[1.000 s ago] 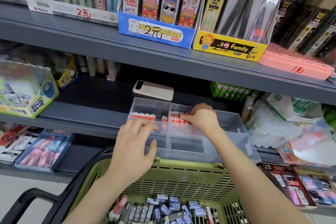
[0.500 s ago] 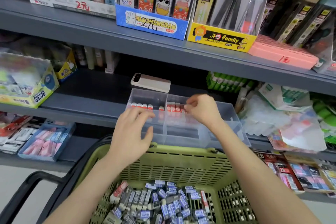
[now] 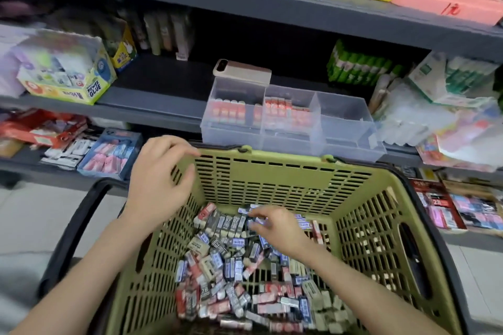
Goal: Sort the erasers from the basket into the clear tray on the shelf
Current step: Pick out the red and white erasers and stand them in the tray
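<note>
A green plastic basket [image 3: 277,174] sits below me, its floor covered with several wrapped erasers [image 3: 234,266] in red, blue and black sleeves. My right hand [image 3: 275,226] is down inside it, fingers spread on the pile near the far wall; whether it grips one is unclear. My left hand [image 3: 160,177] hovers over the basket's far left rim, fingers apart and empty. The clear tray [image 3: 345,128] stands on the shelf edge behind the basket. Red erasers stand in rows in its left and middle compartments; the right one looks bare.
A beige phone [image 3: 242,71] lies on the shelf behind the tray. A Power Glue box [image 3: 65,73] stands at the left, green glue sticks [image 3: 359,65] and plastic bags at the right. Lower shelves hold more stationery packs. The basket has black handles [image 3: 73,228].
Both hands have left the tray and dropped toward the basket. The right hand went into the eraser pile; the left drew back to the basket's rim. The view tilted down.
</note>
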`<state>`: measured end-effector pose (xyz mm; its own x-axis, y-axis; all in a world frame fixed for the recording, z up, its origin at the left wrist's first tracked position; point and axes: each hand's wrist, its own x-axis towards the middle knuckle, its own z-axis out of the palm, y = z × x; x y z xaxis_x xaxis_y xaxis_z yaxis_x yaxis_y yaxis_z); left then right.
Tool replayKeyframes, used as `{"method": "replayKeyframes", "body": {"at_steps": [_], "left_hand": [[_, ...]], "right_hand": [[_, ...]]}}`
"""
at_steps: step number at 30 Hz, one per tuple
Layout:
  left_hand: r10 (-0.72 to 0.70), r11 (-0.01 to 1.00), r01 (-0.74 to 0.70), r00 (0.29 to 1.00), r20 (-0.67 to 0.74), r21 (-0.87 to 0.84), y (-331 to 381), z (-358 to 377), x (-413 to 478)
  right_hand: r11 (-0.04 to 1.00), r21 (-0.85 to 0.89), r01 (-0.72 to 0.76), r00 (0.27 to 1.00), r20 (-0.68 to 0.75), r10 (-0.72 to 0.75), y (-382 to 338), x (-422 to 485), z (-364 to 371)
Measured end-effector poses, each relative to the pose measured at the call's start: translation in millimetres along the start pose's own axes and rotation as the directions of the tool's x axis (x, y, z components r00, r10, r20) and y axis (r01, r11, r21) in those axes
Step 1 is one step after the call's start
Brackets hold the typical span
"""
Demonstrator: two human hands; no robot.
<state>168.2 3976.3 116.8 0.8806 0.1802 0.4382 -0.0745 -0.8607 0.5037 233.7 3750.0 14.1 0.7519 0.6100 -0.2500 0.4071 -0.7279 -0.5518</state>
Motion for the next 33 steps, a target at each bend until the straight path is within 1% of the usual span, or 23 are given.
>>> {"method": "replayKeyframes", "body": {"at_steps": [3, 5, 7, 9, 11, 12, 13, 14, 15, 16, 17, 18, 20, 23, 25, 26, 27, 28, 29, 30, 31, 32, 33], "left_hand": [[-0.071, 0.997, 0.072, 0.997, 0.040, -0.024, -10, -12, -19], [-0.110, 0.992, 0.115, 0.990, 0.085, -0.055, -14, -16, -29], [-0.135, 0.987, 0.144, 0.985, 0.109, -0.072, -14, -18, -37], [-0.139, 0.984, 0.150, 0.984, 0.115, -0.092, -15, -19, -43], [-0.162, 0.972, 0.180, 0.979, 0.127, -0.150, -14, -18, -47], [-0.180, 0.959, 0.206, 0.973, 0.143, -0.196, -12, -16, -49], [-0.197, 0.941, 0.234, 0.966, 0.166, -0.246, -9, -15, -50], [-0.212, 0.923, 0.263, 0.957, 0.199, -0.282, -6, -12, -50], [-0.222, 0.912, 0.290, 0.944, 0.245, -0.290, -2, -8, -49], [-0.229, 0.907, 0.318, 0.923, 0.308, -0.278, 2, -4, -49], [-0.235, 0.902, 0.346, 0.895, 0.380, -0.259, 5, 1, -50], [-0.236, 0.892, 0.374, 0.865, 0.443, -0.255, 7, 6, -50], [-0.247, 0.852, 0.423, 0.845, 0.475, -0.309, 9, 11, -52], [-0.312, 0.719, 0.520, 0.834, 0.455, -0.461, 4, 9, -52], [-0.344, 0.663, 0.566, 0.811, 0.473, -0.490, -1, 8, -53], [-0.353, 0.649, 0.564, 0.817, 0.455, -0.511, -3, 8, -54], [-0.360, 0.645, 0.545, 0.835, 0.415, -0.536, -4, 8, -55], [-0.368, 0.649, 0.515, 0.856, 0.362, -0.560, -5, 7, -55], [-0.375, 0.646, 0.487, 0.873, 0.313, -0.587, -6, 7, -54], [-0.387, 0.623, 0.473, 0.879, 0.279, -0.624, -7, 6, -53], [-0.410, 0.572, 0.473, 0.873, 0.266, -0.670, -7, 6, -51], [-0.430, 0.518, 0.479, 0.862, 0.268, -0.709, -8, 6, -49], [-0.443, 0.480, 0.483, 0.854, 0.272, -0.732, -9, 7, -48]], "right_hand": [[0.981, -0.039, 0.188, 0.982, 0.009, -0.188, -20, 36, 44], [0.965, -0.077, 0.250, 0.968, 0.012, -0.250, -32, 57, 66], [0.951, -0.189, 0.245, 0.969, 0.019, -0.246, -37, 73, 81], [0.886, -0.400, 0.234, 0.969, 0.024, -0.246, -36, 80, 87], [0.877, -0.440, 0.192, 0.979, 0.017, -0.205, -32, 80, 85], [0.914, -0.372, 0.162, 0.985, 0.004, -0.173, -32, 76, 82], [0.974, -0.202, 0.105, 0.994, -0.016, -0.110, -34, 70, 76], [0.997, 0.068, 0.022, 1.000, -0.015, -0.021, -38, 61, 68], [0.925, 0.377, -0.045, 0.999, 0.026, 0.038, -44, 52, 60], [0.779, 0.622, -0.077, 0.997, 0.063, 0.048, -52, 42, 51], [0.633, 0.770, -0.079, 0.997, 0.077, 0.031, -59, 32, 44], [0.509, 0.857, -0.076, 0.996, 0.085, 0.005, -66, 24, 37], [0.349, 0.935, -0.064, 0.995, 0.085, -0.045, -79, 9, 29], [0.256, 0.965, -0.054, 0.994, 0.075, -0.076, -90, -5, 30], [0.205, 0.977, -0.054, 0.993, 0.074, -0.091, -93, -7, 35], [0.202, 0.978, -0.047, 0.992, 0.068, -0.102, -93, -7, 39], [0.264, 0.964, -0.019, 0.992, 0.051, -0.114, -91, -6, 43], [0.414, 0.910, 0.033, 0.991, 0.025, -0.133, -87, -5, 48], [0.619, 0.779, 0.102, 0.986, 0.002, -0.166, -82, -3, 56], [0.810, 0.558, 0.181, 0.976, 0.000, -0.218, -73, -2, 66], [0.920, 0.284, 0.272, 0.956, 0.026, -0.291, -64, 0, 78], [0.931, 0.040, 0.364, 0.926, 0.089, -0.366, -55, 1, 89], [0.887, -0.121, 0.447, 0.889, 0.169, -0.425, -47, 1, 100]]}}
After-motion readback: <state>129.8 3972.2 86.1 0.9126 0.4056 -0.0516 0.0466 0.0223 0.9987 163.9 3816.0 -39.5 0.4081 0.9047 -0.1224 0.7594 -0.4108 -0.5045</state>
